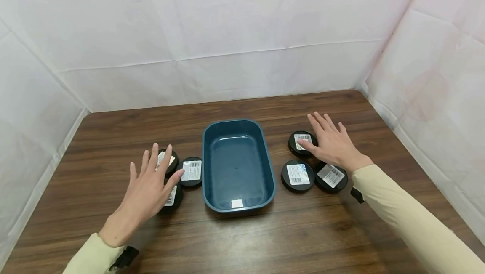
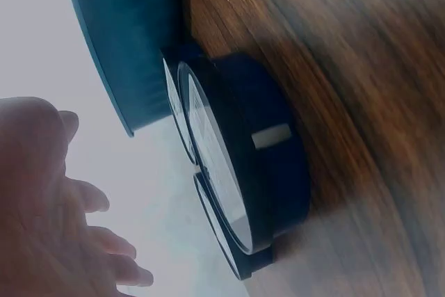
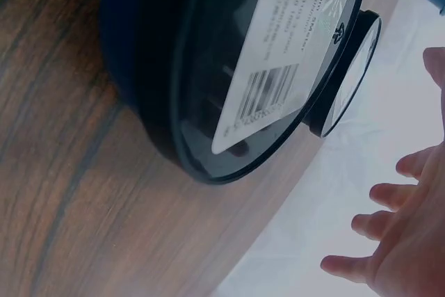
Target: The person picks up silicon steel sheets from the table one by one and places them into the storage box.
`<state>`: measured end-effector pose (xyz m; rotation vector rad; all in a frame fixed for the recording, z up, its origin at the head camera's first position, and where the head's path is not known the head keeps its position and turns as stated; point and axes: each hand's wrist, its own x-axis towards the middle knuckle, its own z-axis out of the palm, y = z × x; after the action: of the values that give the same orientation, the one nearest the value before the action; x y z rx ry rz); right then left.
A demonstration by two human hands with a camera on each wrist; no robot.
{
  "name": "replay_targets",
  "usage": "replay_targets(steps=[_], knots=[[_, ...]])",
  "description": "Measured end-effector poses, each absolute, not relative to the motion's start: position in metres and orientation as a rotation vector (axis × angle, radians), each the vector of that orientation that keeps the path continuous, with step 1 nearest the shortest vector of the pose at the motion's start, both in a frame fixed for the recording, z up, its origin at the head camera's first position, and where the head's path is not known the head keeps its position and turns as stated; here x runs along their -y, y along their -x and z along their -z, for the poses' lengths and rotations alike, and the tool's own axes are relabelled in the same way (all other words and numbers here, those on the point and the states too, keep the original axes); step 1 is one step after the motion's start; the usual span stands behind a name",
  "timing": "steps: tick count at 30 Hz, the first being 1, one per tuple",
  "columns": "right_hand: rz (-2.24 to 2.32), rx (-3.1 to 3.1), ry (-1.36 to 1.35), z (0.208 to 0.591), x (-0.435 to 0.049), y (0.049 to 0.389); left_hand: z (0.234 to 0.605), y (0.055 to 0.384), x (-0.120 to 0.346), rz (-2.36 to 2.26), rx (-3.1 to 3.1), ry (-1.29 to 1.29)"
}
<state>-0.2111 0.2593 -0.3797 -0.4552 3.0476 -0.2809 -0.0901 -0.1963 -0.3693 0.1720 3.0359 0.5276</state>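
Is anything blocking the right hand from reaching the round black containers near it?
Nothing visible is: the right wrist view shows just an open gap between the right hand and the round black containers.

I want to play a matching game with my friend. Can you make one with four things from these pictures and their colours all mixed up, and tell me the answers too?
Things:
1. Tub
2. Round boxes
3. Table
4. Sleeves

Colours:
A. Pale creamy yellow
B. Black edges, with white labels on top
C. Brown, with darker streaks
D. Blue-green

Right pairs: 1-D, 2-B, 3-C, 4-A
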Motion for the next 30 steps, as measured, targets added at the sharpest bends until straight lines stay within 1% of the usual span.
replay_targets(steps=[9,30], knots=[[0.303,-3.022,0.476,0.381,-0.254,0.213,0.372,0.086,0.189,-0.553,-3.020,-0.198],[0.286,-3.038,0.507,0.387,-0.249,0.217,0.370,0.088,0.173,-0.652,-3.005,-0.217]])
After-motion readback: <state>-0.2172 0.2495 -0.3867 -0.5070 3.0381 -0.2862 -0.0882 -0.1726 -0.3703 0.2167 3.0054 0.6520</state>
